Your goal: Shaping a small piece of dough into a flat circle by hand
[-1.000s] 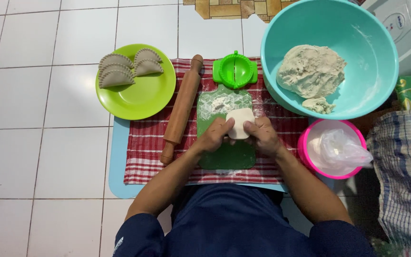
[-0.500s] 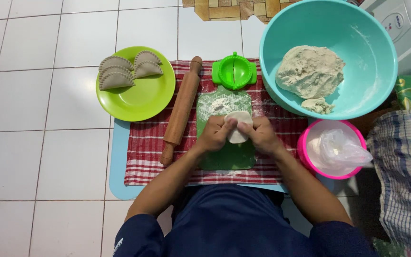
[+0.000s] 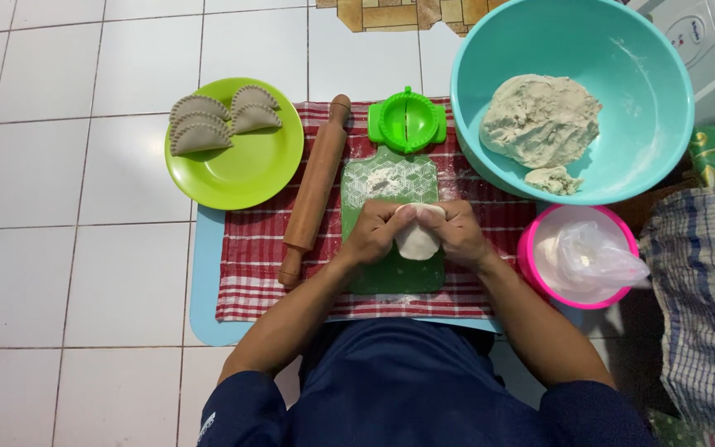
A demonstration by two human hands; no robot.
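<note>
Both hands (image 3: 418,232) pinching dough round (image 3: 419,240), green board (image 3: 395,277)

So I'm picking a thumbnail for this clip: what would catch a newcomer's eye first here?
Probably the big turquoise bowl at top right with its lump of dough. Next, at the centre, the left hand and right hand pinching a small dough round over the green board on the red checked cloth. At top left, a lime plate holds crimped pastries.
</note>
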